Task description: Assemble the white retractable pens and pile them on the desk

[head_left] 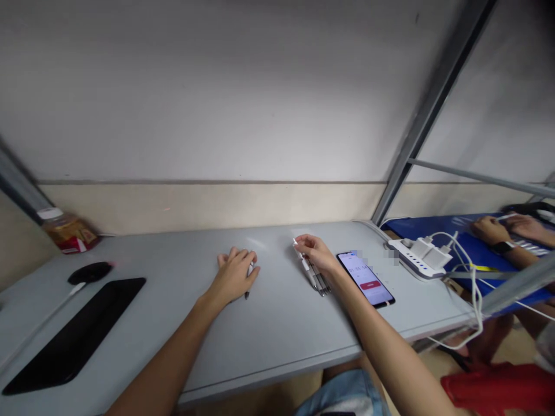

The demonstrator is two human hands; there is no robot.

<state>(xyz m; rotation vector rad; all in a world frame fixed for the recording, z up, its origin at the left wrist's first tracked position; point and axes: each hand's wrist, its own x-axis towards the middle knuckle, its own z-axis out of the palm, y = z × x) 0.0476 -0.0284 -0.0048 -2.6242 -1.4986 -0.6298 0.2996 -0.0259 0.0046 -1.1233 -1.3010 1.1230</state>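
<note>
My left hand (236, 271) lies low over the grey desk (269, 329), palm down, with its fingers curled. A pen (247, 294) shows between the thumb and the fingers, its dark end pointing toward me; most of it is covered by the hand. To the right, my right hand (315, 251) is closed in a pinch at the upper end of a white pen (302, 260). Several pens (321, 284) with clear or silver ends lie side by side under and beside that hand. How many are touched by the fingers is hidden.
A phone (366, 280) showing a timer lies right of my right forearm. Beyond it is a white power strip (416, 258) with plugs and cables. At left are a black mat (78, 335), a black disc (90, 272) and a bottle (68, 231). Another person's hands (492, 231) work far right.
</note>
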